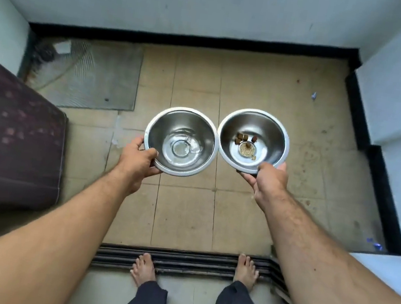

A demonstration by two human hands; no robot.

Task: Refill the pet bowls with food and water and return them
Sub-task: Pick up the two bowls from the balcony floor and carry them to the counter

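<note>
Head view: our left hand (138, 162) fingers clamp the watered bowl (181, 141), right hand (268, 180) fingers clamp the kibble bowl (254, 140); only setting both on the floor (183, 213) remains.

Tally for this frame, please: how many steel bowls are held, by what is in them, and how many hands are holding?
Steel bowl with water: 1
Steel bowl with a few food pieces: 1
Hands gripping a bowl rim: 2, left hand, right hand
Total: 4

Fingers of left hand (139, 161) and right hand (269, 179) mostly hidden under bowl rims. Dark mattress (10, 140) at nine o'clock cut by frame edge. Small blue scrap (313, 95) at two o'clock too small to identify.
</note>
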